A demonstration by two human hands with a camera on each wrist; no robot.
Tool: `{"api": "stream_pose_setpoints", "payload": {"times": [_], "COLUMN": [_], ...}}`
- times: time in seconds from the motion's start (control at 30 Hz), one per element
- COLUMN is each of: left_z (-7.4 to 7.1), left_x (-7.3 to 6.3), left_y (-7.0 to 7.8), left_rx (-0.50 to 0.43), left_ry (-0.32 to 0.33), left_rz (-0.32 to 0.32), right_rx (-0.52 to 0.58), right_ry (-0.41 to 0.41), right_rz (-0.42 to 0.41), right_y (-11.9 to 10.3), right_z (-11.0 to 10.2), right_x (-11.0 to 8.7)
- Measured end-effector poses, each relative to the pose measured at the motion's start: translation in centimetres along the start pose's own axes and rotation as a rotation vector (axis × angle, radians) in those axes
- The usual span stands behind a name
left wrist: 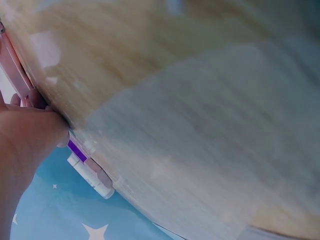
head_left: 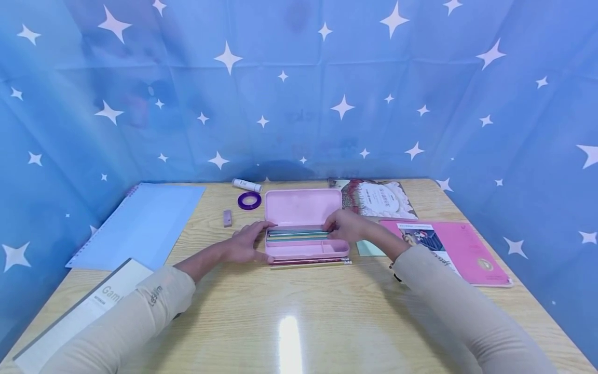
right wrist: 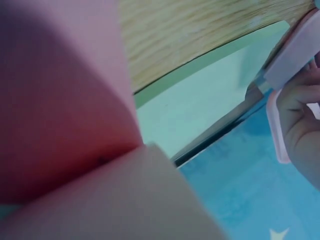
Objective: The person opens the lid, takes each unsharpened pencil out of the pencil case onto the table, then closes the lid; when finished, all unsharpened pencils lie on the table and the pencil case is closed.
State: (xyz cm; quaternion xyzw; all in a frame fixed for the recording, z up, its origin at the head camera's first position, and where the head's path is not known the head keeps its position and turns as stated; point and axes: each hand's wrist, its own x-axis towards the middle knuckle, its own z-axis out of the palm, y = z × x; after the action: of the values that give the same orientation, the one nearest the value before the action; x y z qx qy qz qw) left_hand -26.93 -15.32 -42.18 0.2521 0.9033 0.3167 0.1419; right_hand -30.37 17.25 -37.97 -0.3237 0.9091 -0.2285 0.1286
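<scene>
An open pink pencil case [head_left: 303, 206] stands with its lid up, and several long thin pencils [head_left: 298, 236] lie inside it. My left hand [head_left: 245, 243] grips the case's left end, thumb at the front corner and forefinger near the hinge. At the right end, my right hand [head_left: 348, 227] reaches into the case with curled fingers on the pencils' ends; its fingertips are partly hidden. Along the front edge of the case lie more pencils [head_left: 310, 265], outside it. The right wrist view catches the right hand [right wrist: 302, 120] at the case's edge.
Behind to the left are a purple tape roll [head_left: 249, 201], a white tube [head_left: 247, 185] and a small eraser-like block [head_left: 227, 218]. A blue sheet-like notebook [head_left: 145, 223] and a white notebook [head_left: 93, 306] lie left. A pink book [head_left: 472, 249] and a floral booklet [head_left: 380, 200] lie right.
</scene>
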Motion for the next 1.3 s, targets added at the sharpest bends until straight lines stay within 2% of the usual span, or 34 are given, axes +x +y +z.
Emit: {"api": "stream_pose_setpoints", "payload": {"times": [0.3,0.57,0.77,0.87,1.1,1.3], "left_z": [0.1,0.2,0.0,-0.1,0.0,0.0], "left_x": [0.0,-0.1,-0.1,-0.1,-0.1,0.0], "left_y": [-0.1,-0.1,-0.1,-0.1,0.0,0.1], "left_rx": [0.003,-0.002,0.024,0.039,0.000,-0.008], "left_ry": [0.000,-0.001,0.003,-0.002,0.002,0.002], "left_rz": [-0.008,-0.008,-0.014,-0.025,-0.009,0.005], "right_rx": [0.004,0.049,0.086,0.106,0.155,0.179], "right_ry": [-0.015,0.030,0.087,0.107,0.126,0.089], "right_rz": [-0.001,-0.051,-0.029,-0.023,-0.036,-0.044], "right_y": [0.0,0.3,-0.3,-0.5,-1.1,-1.8], "right_z": [0.1,0.2,-0.3,-0.6,-0.8,-0.6], "right_x": [-0.1,-0.6,-1.3,-2.0,-4.0,-5.9]}}
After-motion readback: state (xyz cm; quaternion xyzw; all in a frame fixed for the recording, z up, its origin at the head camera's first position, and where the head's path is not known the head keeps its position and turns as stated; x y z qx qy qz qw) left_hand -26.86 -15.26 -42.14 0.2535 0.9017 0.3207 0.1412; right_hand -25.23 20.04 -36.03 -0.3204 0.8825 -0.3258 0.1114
